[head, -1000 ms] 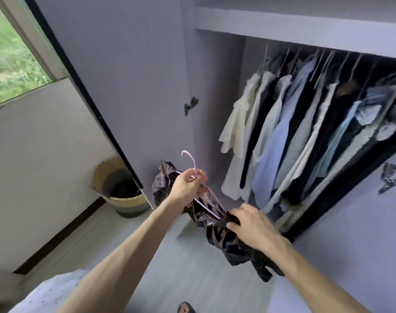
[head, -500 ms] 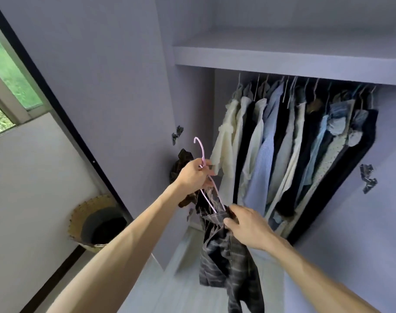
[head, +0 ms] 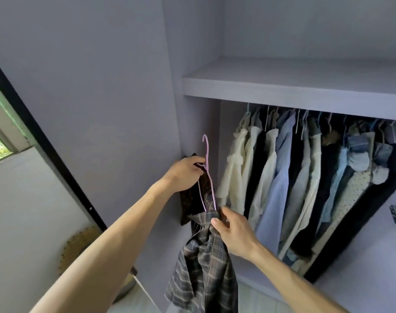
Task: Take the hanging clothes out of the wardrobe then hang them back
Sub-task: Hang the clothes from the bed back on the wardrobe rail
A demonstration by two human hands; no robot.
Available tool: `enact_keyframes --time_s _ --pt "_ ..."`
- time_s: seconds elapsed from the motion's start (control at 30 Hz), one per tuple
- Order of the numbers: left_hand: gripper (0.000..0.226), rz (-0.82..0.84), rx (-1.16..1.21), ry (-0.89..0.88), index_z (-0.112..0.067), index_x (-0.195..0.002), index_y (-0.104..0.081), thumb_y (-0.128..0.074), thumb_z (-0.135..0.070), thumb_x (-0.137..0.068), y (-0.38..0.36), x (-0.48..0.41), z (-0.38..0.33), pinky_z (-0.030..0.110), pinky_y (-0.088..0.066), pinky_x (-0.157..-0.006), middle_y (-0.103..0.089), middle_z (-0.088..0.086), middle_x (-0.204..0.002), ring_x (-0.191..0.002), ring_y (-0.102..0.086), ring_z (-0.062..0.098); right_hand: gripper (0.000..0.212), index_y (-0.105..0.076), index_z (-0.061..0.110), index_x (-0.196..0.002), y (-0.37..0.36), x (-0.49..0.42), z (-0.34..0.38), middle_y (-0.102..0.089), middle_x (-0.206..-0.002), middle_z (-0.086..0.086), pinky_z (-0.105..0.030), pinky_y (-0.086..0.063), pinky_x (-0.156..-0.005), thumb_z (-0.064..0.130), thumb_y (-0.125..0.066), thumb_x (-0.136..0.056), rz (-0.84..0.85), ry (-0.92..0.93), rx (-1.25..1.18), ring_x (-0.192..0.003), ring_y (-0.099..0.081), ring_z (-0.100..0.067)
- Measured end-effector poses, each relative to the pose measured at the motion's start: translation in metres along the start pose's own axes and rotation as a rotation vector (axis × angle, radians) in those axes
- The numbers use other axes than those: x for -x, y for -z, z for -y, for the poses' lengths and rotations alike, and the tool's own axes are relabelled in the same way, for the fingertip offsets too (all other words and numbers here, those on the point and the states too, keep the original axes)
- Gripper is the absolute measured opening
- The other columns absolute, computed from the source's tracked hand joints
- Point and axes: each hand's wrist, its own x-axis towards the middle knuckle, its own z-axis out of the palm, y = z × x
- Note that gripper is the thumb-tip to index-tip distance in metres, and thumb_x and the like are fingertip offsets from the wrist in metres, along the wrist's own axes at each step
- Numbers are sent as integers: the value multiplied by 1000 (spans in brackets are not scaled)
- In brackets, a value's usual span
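Shirts (head: 280, 177) dense under shelf (head: 294, 96); L grip (head: 184, 175) pinching hanger (head: 206, 154), R grip (head: 234, 233) pinching plaid shirt (head: 203, 267).

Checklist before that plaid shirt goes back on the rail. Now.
1. Left hand grips hanger: ok.
2. Hook free and pointing up: ok.
3. Shirt sitting square on hanger: not ok; hanger is steeply tilted and right hand pinches the collar.
4. Rail in sight: cannot tell; hidden behind shelf edge.
5. Room on the rail: ok; gap left of the hung clothes.
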Motion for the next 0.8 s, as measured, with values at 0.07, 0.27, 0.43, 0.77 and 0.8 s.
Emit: enact_keyframes --time_s 0.07,0.27,0.43,0.77,0.8 --pt "44 -124 -402 -130 -29 -139 -53 -43 -17 -98 13 -21 4 31 -42 -100 -61 -1 -134 -122 -54 23 16 -57 18 -90 5 -25 2 -66 -81 2 -24 -51 -65 29 -53 -101 -28 1 -31 -71 -62 -6" --pt "63 -380 -1111 -198 -24 -156 -23 -43 -30 -97 48 -87 20 58 8 -118 -15 8 -164 -153 -5 25 11 -59 25 -93 20 -126 4 -68 -86 7 -38 -56 -84 34 -55 -99 -105 -79 -201 -87 -68 -14" --pt "73 -529 -1414 -148 -6 -158 1 -28 -36 -98 60 -116 49 59 24 -113 4 16 -165 -153 9 30 16 -55 17 -93 38 -203 8 -59 -83 6 -19 -43 -64 29 -51 -102 -214 -90 -185 -75 -58 -8" --pt "76 -686 -1535 -194 -1 -156 6 -26 -34 -96 56 -137 83 55 17 -118 12 16 -164 -152 11 30 13 -51 15 -95 77 -317 -6 -58 -84 1 -32 -44 -78 25 -49 -103 -434 -98 -194 -90 -60 -27" --pt "75 -692 -1539 -203 -2 -156 5 -27 -34 -96 56 -138 84 55 16 -119 11 16 -165 -153 10 29 14 -51 14 -96 81 -328 -7 -60 -88 -2 -36 -46 -80 26 -48 -103 -429 -114 -179 -93 -61 -30"
